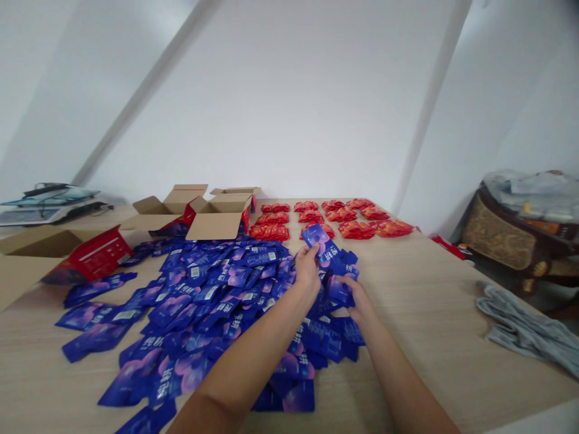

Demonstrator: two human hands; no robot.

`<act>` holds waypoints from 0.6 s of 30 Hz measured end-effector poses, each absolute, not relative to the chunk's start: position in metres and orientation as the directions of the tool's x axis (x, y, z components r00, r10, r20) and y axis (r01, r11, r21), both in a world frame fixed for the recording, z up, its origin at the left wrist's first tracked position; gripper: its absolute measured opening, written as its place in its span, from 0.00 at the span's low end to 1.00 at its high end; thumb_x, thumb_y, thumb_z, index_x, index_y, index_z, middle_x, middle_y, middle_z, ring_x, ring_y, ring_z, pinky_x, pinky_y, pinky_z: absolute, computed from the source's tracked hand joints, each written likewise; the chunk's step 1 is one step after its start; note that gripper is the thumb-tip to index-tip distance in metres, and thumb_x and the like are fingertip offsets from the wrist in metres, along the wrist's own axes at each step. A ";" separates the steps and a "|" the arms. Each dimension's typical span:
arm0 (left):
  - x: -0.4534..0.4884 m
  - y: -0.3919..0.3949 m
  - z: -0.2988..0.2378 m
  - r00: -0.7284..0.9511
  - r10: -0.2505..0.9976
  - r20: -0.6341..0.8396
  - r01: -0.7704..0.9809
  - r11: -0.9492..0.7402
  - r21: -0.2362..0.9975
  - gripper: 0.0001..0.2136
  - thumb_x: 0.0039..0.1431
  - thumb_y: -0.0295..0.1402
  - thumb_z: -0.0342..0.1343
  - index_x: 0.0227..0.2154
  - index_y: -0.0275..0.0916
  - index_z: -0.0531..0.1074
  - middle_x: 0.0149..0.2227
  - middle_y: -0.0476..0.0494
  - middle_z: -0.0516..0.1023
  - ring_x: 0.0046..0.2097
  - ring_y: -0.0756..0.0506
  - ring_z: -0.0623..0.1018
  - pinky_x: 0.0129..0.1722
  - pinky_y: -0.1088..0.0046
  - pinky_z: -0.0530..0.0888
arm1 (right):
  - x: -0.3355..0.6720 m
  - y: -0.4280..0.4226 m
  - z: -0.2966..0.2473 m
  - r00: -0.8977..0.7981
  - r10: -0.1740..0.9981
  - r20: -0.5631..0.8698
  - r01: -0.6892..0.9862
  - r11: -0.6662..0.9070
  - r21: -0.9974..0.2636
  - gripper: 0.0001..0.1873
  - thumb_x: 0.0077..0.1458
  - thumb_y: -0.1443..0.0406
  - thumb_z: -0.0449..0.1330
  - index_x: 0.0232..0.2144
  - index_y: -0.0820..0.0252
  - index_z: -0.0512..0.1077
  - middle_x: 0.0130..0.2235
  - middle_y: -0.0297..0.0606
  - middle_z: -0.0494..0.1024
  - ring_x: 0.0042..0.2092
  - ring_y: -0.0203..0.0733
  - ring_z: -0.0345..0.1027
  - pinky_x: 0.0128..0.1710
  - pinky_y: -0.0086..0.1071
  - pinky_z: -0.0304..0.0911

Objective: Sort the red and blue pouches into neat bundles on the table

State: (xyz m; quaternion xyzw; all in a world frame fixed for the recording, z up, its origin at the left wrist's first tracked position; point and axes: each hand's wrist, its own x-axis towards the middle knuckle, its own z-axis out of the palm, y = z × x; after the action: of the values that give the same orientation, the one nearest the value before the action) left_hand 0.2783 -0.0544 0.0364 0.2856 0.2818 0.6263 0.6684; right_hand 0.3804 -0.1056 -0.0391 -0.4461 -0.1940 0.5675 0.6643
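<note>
Left grip [307,268] pinched a blue packet [313,234], held up over the right side of the blue pile [217,295]. Right grip [359,298] closed on a second packet [337,291] just below. Pile spread leftward to open cartons [216,226]; bench [420,295] ran right, open, to a grey cloth [527,325].

Left edge crops 1 carton [97,256]; blue pouches [233,276] seem partly blurred.
</note>
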 end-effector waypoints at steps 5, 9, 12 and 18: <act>0.279 -0.052 0.028 -0.013 0.998 -0.066 -0.712 0.037 0.701 0.15 0.40 0.20 0.59 0.30 0.39 0.61 0.24 0.55 0.71 0.26 0.53 0.73 0.31 0.73 0.74 | 0.377 -0.106 -0.036 0.265 0.930 -0.255 -0.604 -0.046 -0.796 0.10 0.36 0.66 0.66 0.27 0.61 0.72 0.21 0.31 0.76 0.20 0.36 0.68 0.22 0.28 0.65; 0.277 -0.058 0.012 0.008 0.999 -0.043 -0.653 0.038 0.756 0.20 0.40 0.19 0.57 0.35 0.42 0.59 0.24 0.56 0.71 0.25 0.51 0.75 0.33 0.64 0.76 | 0.375 -0.107 -0.036 0.277 0.924 -0.264 -0.604 -0.047 -0.795 0.10 0.36 0.66 0.66 0.26 0.61 0.72 0.20 0.30 0.76 0.20 0.35 0.67 0.22 0.28 0.65; 0.276 -0.062 0.002 0.096 0.994 -0.049 -0.589 0.097 0.802 0.14 0.45 0.27 0.57 0.36 0.41 0.61 0.24 0.55 0.71 0.24 0.51 0.74 0.31 0.66 0.76 | 0.374 -0.108 -0.036 0.312 0.918 -0.243 -0.578 -0.020 -0.816 0.11 0.35 0.66 0.66 0.26 0.60 0.72 0.20 0.30 0.76 0.20 0.35 0.67 0.20 0.27 0.63; 0.259 -0.067 -0.003 0.096 0.994 -0.052 -0.233 0.074 0.970 0.09 0.42 0.33 0.61 0.28 0.36 0.71 0.24 0.49 0.73 0.26 0.51 0.73 0.22 0.80 0.65 | 0.375 -0.108 -0.035 0.338 0.904 -0.261 -0.575 -0.021 -0.818 0.11 0.34 0.66 0.66 0.27 0.60 0.73 0.20 0.31 0.77 0.20 0.36 0.68 0.21 0.28 0.64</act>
State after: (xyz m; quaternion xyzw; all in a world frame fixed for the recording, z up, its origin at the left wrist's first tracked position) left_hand 0.2589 -0.0672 -0.0031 0.4428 0.4299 0.5169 0.5932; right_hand 0.3751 -0.1083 -0.0345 -0.4600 -0.1792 0.5469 0.6762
